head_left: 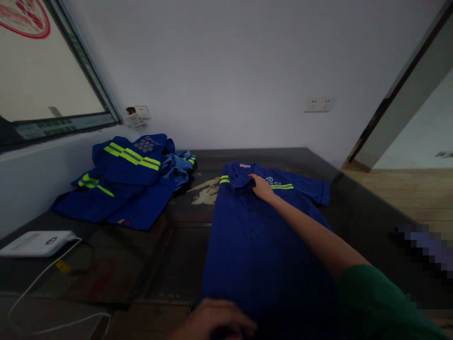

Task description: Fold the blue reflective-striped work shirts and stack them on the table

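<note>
A dark-blue short-sleeved work shirt (pixel 244 236) lies front up on the dark table, its collar toward the wall. Yellow-green reflective strips cross its chest, and one sleeve spreads to the right. My right hand (pixel 262 186) pinches the shirt's front just below the collar, fingers closed on the cloth. At the bottom edge of the view, my left hand (pixel 217 321) is curled at the shirt's lower end, with dark cloth showing under its fingers. That hand is dim and partly cut off.
Rumpled blue workwear (pixel 127 174) with reflective strips is heaped at the left of the table (pixel 170 278). A white device (pixel 38 243) with a white cable (pixel 38 278) lies at the front left. A pixelated patch (pixel 428 248) covers something at the right.
</note>
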Tool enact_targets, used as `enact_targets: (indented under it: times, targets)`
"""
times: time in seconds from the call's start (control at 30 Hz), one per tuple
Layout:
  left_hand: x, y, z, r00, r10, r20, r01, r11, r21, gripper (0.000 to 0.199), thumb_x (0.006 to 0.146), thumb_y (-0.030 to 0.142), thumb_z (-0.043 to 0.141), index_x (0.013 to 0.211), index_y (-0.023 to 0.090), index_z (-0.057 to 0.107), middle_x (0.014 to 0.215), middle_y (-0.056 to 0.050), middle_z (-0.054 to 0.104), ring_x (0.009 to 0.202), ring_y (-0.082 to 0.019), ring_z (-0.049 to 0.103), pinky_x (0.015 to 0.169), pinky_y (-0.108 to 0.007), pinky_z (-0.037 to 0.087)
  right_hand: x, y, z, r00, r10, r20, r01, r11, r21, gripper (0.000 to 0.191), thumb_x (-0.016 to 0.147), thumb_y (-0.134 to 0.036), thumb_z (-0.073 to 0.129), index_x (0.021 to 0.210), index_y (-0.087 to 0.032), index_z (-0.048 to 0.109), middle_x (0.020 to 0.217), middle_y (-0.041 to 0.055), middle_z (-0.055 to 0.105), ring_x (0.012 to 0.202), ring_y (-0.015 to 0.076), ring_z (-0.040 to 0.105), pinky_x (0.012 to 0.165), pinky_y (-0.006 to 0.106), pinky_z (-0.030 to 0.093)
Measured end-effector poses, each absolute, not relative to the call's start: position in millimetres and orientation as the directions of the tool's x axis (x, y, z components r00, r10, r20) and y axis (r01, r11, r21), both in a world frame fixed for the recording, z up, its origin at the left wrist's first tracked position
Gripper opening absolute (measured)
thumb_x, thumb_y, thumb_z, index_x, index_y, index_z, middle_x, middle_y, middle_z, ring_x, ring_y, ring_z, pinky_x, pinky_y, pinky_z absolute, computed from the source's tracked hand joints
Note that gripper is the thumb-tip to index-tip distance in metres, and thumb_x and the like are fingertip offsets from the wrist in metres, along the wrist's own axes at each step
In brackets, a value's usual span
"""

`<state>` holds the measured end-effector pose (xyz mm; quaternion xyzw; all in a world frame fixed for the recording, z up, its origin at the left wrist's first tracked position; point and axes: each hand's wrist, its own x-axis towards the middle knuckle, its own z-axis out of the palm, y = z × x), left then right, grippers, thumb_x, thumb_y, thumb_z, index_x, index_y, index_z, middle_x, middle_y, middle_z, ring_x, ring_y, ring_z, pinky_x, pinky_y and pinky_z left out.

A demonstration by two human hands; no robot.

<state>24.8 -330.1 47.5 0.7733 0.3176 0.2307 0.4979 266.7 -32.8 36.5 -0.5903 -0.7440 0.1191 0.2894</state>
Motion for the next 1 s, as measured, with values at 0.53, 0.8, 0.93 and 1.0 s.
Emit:
enact_targets:
  times: [0.53, 0.8, 0.93, 1.0]
  targets:
    - [38, 95, 56, 0.050, 0.938, 0.342, 0.515, -0.318, 0.796, 0.020, 0.080, 0.017, 0.051, 0.095, 0.010, 0.064, 0.102, -0.014, 0.067, 0.103, -0.023, 0.058, 0.099, -0.040, 0.041, 222, -60, 33, -0.250, 0.912, 0.326, 0.863, 0.362, -0.352, 0.077, 0.075, -0.042, 0.068, 0.140, -0.013, 0.041, 0.139, 0.0181, 0.048, 0.132, 0.0342, 0.038, 0.111, 0.055, 0.023]
    - [54, 162, 25, 0.363, 0.854, 0.373, 0.519, -0.518, 0.680, 0.015, 0.082, 0.026, 0.055, 0.078, 0.014, 0.063, 0.100, -0.010, 0.068, 0.099, -0.019, 0.059, 0.096, -0.032, 0.041, 263, -15, 35, 0.022, 0.953, 0.301, 0.648, 0.216, -0.730, 0.030, 0.084, -0.021, 0.041, 0.105, -0.023, 0.063, 0.103, 0.0076, 0.068, 0.097, 0.0217, 0.063, 0.087, 0.034, 0.050]
    - [56, 178, 18, 0.391, 0.840, 0.376, 0.520, -0.538, 0.663, 0.022, 0.086, 0.031, 0.048, 0.080, 0.014, 0.061, 0.085, -0.006, 0.065, 0.083, -0.017, 0.057, 0.083, -0.029, 0.045, 295, 3, 43, 0.160, 0.938, 0.308, 0.511, 0.188, -0.839, 0.028, 0.081, -0.023, 0.043, 0.103, -0.023, 0.062, 0.103, 0.0075, 0.068, 0.098, 0.0218, 0.063, 0.087, 0.034, 0.049]
    - [58, 183, 14, 0.395, 0.841, 0.370, 0.530, -0.538, 0.655, 0.022, 0.086, 0.031, 0.047, 0.081, 0.014, 0.059, 0.084, -0.005, 0.063, 0.081, -0.017, 0.056, 0.081, -0.028, 0.044, 306, 7, 42, 0.222, 0.936, 0.274, 0.410, 0.165, -0.897, 0.035, 0.080, -0.023, 0.045, 0.112, -0.023, 0.058, 0.109, 0.0077, 0.066, 0.099, 0.0211, 0.063, 0.086, 0.034, 0.050]
